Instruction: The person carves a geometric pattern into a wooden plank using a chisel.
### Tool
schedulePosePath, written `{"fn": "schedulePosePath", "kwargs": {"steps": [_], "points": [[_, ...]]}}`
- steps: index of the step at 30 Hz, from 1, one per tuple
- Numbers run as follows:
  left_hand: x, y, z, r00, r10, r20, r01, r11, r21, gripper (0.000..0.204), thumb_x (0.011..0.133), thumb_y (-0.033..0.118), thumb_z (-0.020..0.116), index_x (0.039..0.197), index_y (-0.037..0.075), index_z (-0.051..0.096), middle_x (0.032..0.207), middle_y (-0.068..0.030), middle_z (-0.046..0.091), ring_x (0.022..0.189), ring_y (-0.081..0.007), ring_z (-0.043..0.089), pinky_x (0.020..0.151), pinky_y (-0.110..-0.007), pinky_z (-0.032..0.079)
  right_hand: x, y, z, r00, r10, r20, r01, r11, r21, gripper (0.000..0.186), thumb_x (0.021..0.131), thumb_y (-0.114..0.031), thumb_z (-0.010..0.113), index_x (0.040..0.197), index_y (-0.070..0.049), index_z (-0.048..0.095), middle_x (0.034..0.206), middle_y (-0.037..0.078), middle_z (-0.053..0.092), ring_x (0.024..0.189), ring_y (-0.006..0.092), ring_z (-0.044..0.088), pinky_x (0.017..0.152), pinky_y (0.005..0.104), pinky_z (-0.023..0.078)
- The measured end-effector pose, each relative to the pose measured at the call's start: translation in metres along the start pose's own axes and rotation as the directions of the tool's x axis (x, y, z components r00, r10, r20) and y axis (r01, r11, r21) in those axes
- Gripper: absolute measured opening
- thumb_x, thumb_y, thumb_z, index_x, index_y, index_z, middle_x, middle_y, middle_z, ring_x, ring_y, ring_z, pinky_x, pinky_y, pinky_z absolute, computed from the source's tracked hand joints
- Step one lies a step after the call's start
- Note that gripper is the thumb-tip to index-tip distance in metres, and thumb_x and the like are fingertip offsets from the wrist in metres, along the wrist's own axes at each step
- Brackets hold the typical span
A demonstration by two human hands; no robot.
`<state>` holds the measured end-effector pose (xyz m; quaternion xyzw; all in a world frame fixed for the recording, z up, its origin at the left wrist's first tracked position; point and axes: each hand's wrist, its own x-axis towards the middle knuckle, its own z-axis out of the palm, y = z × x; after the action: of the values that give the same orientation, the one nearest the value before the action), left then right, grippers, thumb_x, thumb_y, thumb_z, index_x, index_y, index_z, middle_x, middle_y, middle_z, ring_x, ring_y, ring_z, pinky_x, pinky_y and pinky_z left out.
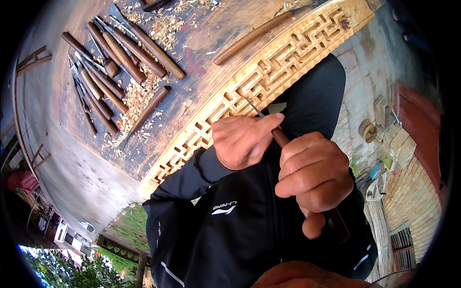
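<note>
A wood-carving chisel with a brown wooden handle slants between my two hands. My right hand is wrapped round the handle, whose end shows below the fist. Closer to the blade, my left hand closes on the tool, its thumb laid along it and its fingers curled. The thin blade runs up to the pale carved board, and its tip meets the fretwork. Cut-through openings in a maze-like pattern cover this long board, with a row of small pointed facets along its near edge. My left wrist lies against the board.
Several wooden-handled chisels lie fanned out on the worn wooden table at the left. Wood shavings surround them. One chisel lies apart, and a long wooden handle rests behind the board. Bricks are stacked at right.
</note>
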<state>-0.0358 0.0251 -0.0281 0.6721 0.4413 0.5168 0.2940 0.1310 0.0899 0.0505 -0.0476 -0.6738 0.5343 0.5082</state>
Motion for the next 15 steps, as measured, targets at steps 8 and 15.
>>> {"fn": "schedulePosePath", "kwargs": {"steps": [8,15], "points": [[0.0040,0.0011,0.0009,0.994,-0.067,-0.086,0.063,0.997,-0.044,0.036,0.085,-0.014,0.069,0.119,-0.006,0.079,0.081,-0.0116,0.080,0.071,-0.0243,0.082,0.063,-0.032,0.062,0.0053,0.0073,-0.0050,0.998,0.010,0.068,-0.013,0.999,0.034,0.065,0.113,-0.057,0.061,0.072,-0.009,0.050,0.070,0.010,0.071,0.044,0.0166,0.057,0.041,0.0298,0.044],[0.0008,-0.0018,0.0057,0.990,-0.054,-0.127,0.049,0.998,-0.044,0.033,0.086,-0.012,0.072,0.118,-0.004,0.079,0.082,-0.0118,0.080,0.069,-0.0251,0.081,0.061,-0.032,0.061,0.0037,0.0090,-0.0080,0.998,0.033,0.060,-0.037,0.997,0.061,0.064,0.114,-0.058,0.058,0.073,-0.009,0.050,0.070,0.009,0.071,0.043,0.0161,0.056,0.039,0.0293,0.042]]}}
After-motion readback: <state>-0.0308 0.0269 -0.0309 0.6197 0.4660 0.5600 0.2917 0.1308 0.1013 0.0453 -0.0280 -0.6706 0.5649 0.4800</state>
